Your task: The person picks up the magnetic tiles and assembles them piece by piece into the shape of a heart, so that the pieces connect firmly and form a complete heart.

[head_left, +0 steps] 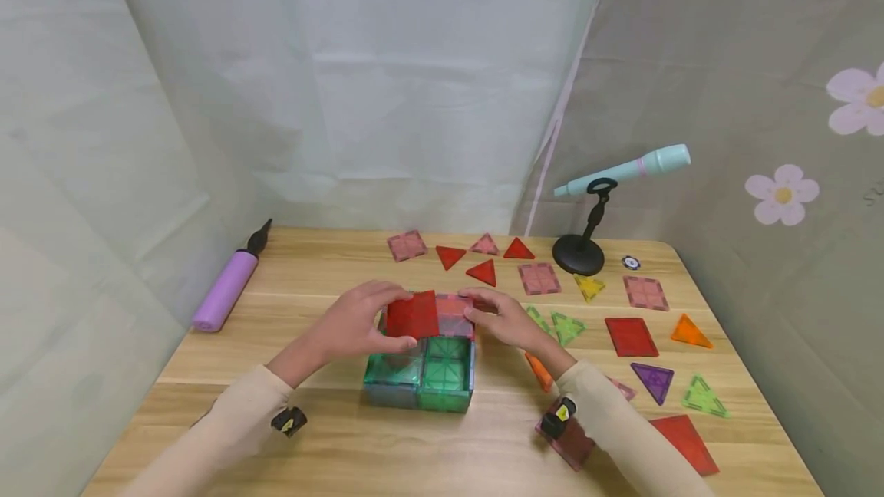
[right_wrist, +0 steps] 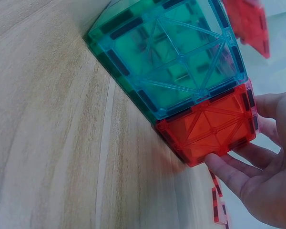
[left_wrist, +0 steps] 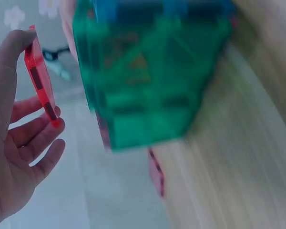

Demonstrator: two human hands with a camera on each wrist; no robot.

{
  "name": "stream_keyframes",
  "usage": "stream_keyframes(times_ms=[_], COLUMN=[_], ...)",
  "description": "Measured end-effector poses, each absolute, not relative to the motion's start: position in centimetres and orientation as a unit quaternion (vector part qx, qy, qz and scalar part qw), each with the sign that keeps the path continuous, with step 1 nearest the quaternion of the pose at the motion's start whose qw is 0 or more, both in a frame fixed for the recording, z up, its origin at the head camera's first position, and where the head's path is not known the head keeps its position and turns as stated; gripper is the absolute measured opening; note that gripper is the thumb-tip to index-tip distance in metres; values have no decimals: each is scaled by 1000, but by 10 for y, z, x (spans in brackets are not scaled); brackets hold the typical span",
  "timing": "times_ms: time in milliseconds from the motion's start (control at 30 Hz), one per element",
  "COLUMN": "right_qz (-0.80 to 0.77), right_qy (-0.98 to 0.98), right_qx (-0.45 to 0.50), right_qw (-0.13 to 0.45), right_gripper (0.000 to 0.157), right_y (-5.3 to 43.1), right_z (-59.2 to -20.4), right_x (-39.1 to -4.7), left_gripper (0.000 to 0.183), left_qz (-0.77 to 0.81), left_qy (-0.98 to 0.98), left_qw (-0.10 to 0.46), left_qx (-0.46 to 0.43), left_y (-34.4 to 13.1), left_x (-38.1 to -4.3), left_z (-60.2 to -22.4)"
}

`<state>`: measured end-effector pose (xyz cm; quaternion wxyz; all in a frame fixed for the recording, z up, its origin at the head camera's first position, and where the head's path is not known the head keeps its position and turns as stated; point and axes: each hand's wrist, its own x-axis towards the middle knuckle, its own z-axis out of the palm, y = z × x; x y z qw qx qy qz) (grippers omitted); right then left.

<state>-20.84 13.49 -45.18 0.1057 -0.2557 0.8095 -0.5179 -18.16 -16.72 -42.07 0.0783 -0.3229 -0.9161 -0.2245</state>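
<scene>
A box built from translucent magnetic tiles (head_left: 445, 401) stands mid-table, green and blue at the front and red-pink at the back. Over its back left part, my left hand (head_left: 362, 320) pinches a red square tile (head_left: 423, 316) between thumb and fingers. That tile (left_wrist: 40, 76) is tilted and apart from the green side in the left wrist view. At the back right corner, my right hand (head_left: 507, 319) holds the box. Its fingers curl around the red tile wall (right_wrist: 212, 128) in the right wrist view, one fingertip at the lower edge.
Loose triangle and square tiles lie along the back and right, including a red square (head_left: 631, 337) and a purple triangle (head_left: 653, 382). A teal toy microphone (head_left: 638, 169) is on a black stand (head_left: 578, 255) at the back right. A purple hand pump (head_left: 226, 290) lies left.
</scene>
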Motion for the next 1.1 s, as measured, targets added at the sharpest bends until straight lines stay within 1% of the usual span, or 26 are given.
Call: stream_keyframes(times_ms=[167, 300, 533, 633, 800, 1100], right_qz=[-514, -514, -512, -514, -515, -511], right_qy=[812, 813, 817, 815, 812, 816], right_qx=[-256, -250, -245, -246, -252, -244], right_qw=[107, 115, 105, 107, 107, 112], right_gripper=[40, 40, 43, 44, 45, 45], right_y=[135, 135, 137, 138, 139, 139], right_z=[-449, -450, -481, -486, -487, -486], right_x=[-208, -209, -224, -227, -227, -227], left_gripper=[69, 69, 70, 69, 68, 70], left_qz=[-205, -181, -172, -176, -174, -173], left_qy=[-914, -910, -904, -900, -892, -900], left_qw=[44, 34, 19, 23, 48, 30], left_qx=[-348, -371, -391, -398, -415, -399], left_y=[-145, -133, -119, -116, -114, -117], left_x=[-168, -162, -159, -157, -156, -156], left_z=[-421, -425, -432, -434, -438, -445])
